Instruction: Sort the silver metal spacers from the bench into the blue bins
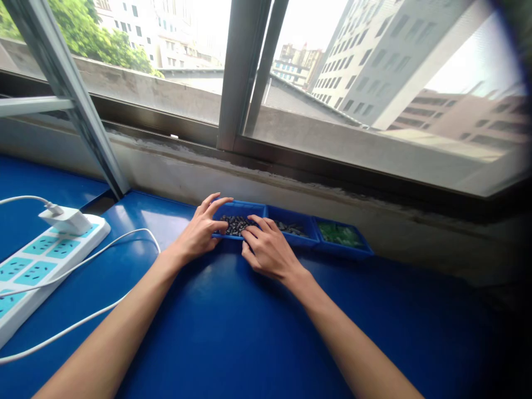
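A row of blue plastic bins (286,243) stands against the wall below the window. The left bin (249,208) contains many small dark metallic pieces (236,224). At its left end is my left hand (203,226), fingers spread, with the thumb-side fingertips at the rim and over the pieces. My right hand (266,246) reaches over the bin's front edge, fingers bent and apart, the tips near the pieces. Nothing shows in either hand. Beside it, the middle bin (313,228) has greyish slender pieces (291,228), partly hidden by my right hand. The right bin (361,252) contains green pieces (338,234).
On the left of the blue table (233,332) lies a white power strip (102,224) with a plugged-in white charger (70,220). A white cable (83,318) loops across the table. A metal ladder-like frame (89,111) stands behind, near the window (236,83).
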`<state>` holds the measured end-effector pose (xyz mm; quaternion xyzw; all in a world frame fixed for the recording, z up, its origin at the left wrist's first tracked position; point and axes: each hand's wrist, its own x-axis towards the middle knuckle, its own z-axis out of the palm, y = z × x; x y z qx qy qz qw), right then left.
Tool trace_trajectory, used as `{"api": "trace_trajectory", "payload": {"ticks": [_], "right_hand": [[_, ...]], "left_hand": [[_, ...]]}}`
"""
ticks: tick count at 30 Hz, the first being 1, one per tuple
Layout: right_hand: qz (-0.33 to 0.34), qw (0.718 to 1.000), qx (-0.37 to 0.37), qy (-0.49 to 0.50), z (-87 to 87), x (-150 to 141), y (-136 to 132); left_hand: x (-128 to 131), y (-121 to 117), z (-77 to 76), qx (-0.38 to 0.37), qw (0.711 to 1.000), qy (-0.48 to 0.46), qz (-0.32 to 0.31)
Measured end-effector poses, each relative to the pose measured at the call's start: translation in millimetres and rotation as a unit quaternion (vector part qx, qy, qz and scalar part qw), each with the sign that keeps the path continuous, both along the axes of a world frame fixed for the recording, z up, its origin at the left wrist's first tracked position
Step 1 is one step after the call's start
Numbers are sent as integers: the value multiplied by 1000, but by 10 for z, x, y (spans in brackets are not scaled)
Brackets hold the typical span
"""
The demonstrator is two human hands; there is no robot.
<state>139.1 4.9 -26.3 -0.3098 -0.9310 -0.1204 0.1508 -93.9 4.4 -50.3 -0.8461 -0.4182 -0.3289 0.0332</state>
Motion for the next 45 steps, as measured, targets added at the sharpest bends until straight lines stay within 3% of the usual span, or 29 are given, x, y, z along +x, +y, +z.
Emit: {"api": "trace_trajectory", "payload": {"ticks": [6,15,20,24,28,33,38,41,43,45], "right_hand": [[22,997,14,71,-8,80,-9],[-5,993,22,112,-95,332,-57],[-5,994,10,112,-132,466,-101],[-14,987,12,159,-139,659,-143],[-81,968,40,235,-178,960,-150],[-177,933,88,300,-242,1434,-108],[-271,900,102,326,-359,1757,-74],[-350,854,119,365,-414,1790,-61],[-354,845,122,383,-427,1774,-62],[-355,839,117,395,-424,1757,-68]], "left_hand": [[-13,11,-6,-36,999,-3,-9],[-63,111,-100,-111,993,-34,-19],[-24,63,-36,-128,991,-33,16],[202,-66,112,-72,994,-10,85],[642,-158,148,-16,991,3,130],[1099,-124,5,-39,979,-37,198],[1129,-26,-31,-53,982,-69,165],[1073,6,-13,-68,984,-45,156],[1089,5,8,-65,985,-25,155],[1186,-18,45,-16,985,-21,170]]}}
